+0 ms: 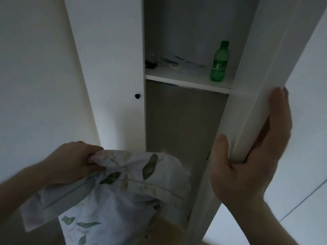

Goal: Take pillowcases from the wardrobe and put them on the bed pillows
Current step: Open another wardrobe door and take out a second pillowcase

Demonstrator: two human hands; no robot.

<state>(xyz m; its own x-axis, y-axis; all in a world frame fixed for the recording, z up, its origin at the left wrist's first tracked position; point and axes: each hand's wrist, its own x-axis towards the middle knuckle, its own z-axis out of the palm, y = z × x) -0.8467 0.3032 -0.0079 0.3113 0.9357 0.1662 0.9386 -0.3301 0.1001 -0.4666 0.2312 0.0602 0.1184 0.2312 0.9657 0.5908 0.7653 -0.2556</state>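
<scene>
At seven o'clock the leaf-print pillowcase [123, 188] is bunched in the left hand [74, 161], kept clear of the wardrobe. At three o'clock the door edge [251, 121] is clasped by the right hand [247, 156] — probably for swinging. Beyond, at one o'clock, a green bottle [220, 62] stands on the shelf [185, 81].

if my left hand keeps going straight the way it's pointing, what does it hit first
Probably the closed wardrobe door just beyond the left hand, which grips the leaf-print pillowcase; depth is unclear.

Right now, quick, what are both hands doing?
Left hand: closed, holding the leafy pillowcase.
Right hand: wrapped around the edge of the wardrobe door.
</scene>
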